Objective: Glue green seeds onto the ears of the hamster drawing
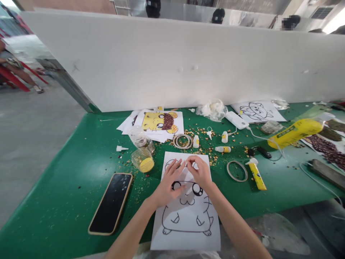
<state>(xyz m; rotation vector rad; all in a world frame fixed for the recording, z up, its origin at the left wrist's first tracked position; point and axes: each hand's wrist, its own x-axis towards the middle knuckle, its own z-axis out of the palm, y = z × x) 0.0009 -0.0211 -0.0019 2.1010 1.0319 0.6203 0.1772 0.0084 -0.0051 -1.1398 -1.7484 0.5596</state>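
A white sheet with a black-line drawing of a hamster (185, 223) lies on the green table in front of me. Spread flat over the drawing's upper left part is my left hand (168, 183), its fingers apart and holding nothing. My right hand (198, 172) rests near the drawing's head, thumb and forefinger pinched together beside the left fingertips. A tiny white bit seems to show at that pinch, too small to name. Both hands partly cover the hamster's ears and face. Just beyond the sheet stand a small white glue bottle (196, 141) and some pale rings (175, 144).
Left lie a phone (110, 205) and a clear jar (137, 157) with yellow contents. Behind is a partly filled hamster picture (151, 122). Scattered grains, a yellow tube (258, 176) and a large yellow bottle (299, 132) are rightward. A white panel (188, 64) borders the back.
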